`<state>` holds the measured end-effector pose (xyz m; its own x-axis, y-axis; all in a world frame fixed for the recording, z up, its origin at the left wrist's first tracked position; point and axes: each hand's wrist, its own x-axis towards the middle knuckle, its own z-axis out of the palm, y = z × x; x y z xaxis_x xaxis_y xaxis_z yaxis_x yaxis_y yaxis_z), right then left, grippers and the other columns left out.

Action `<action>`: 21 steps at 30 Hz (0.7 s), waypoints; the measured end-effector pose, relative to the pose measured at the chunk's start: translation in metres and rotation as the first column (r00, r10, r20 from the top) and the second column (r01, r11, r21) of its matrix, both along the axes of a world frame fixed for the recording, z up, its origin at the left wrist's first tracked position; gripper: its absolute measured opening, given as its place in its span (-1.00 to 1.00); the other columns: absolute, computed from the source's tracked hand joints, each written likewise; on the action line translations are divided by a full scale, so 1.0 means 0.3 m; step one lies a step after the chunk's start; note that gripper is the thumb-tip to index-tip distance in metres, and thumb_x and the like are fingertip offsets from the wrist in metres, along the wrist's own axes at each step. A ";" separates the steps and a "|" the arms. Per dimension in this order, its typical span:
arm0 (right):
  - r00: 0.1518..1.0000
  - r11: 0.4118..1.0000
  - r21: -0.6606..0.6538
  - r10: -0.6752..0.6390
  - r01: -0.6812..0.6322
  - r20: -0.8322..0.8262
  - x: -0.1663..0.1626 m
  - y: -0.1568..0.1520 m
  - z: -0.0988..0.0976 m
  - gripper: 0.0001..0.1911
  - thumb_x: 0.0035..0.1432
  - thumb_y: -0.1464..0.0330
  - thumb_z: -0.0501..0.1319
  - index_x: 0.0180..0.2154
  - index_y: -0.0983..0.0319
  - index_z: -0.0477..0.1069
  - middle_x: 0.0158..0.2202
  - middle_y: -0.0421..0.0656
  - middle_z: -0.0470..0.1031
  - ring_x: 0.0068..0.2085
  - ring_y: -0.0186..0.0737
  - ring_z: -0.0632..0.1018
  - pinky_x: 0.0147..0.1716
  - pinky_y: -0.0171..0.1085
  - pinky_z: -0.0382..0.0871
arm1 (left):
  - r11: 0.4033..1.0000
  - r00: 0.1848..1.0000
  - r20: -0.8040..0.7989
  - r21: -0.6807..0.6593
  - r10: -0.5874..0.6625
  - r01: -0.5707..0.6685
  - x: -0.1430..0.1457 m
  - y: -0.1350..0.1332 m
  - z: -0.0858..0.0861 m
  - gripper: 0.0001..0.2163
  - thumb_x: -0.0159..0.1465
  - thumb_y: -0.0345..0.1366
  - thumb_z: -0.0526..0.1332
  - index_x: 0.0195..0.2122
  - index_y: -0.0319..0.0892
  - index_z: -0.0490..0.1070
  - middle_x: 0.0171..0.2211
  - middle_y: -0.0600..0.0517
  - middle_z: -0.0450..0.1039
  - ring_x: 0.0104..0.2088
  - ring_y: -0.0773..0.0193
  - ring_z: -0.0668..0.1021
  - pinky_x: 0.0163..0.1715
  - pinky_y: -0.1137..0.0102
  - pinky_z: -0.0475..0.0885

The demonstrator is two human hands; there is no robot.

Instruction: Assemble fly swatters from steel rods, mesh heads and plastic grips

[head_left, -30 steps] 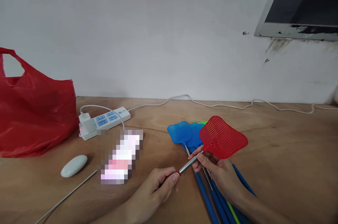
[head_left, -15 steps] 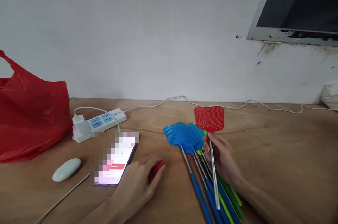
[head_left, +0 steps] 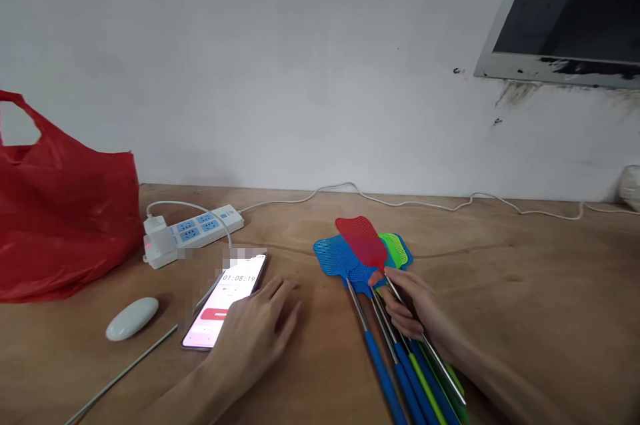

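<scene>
My right hand [head_left: 413,305] grips a red fly swatter [head_left: 365,241] by its bare metal rod, just below the mesh head. The rod slants down to the right, and no coloured grip shows on its end. Beneath it lies a pile of fly swatters with blue heads [head_left: 330,257] and a lime-green head [head_left: 393,249]; their blue and green handles [head_left: 384,378] point toward me. My left hand [head_left: 257,321] rests on the table, fingers apart, beside a lit phone [head_left: 235,288]. Nothing shows in its fingers; the space under the palm is hidden.
At the left edge stands a red plastic bag [head_left: 70,218]. A white power strip [head_left: 200,228] with a plugged-in charger sits behind the phone. In front lies a white mouse-shaped object [head_left: 133,319]. A white cable [head_left: 415,203] runs along the wall.
The red swatter has swung from upright to tilted left, its rod end moving right. The red piece in my left hand is out of sight, and that hand's fingers have spread.
</scene>
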<state>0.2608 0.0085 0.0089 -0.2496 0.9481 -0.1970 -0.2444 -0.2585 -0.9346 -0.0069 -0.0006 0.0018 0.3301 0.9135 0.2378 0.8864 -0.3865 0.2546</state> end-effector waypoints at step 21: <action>0.916 0.923 -0.107 0.382 -0.370 0.126 -0.028 -0.049 -0.025 -0.46 0.04 -0.12 0.27 -0.53 0.17 0.19 -0.78 -0.50 -0.05 -0.77 -0.55 -0.10 -0.81 -0.45 -0.28 | 0.940 0.390 0.913 -0.229 0.118 0.253 0.024 0.006 0.037 -0.64 0.30 -0.10 0.26 0.00 -0.21 0.36 -0.52 0.13 0.47 -0.57 0.35 0.49 -0.47 0.43 0.44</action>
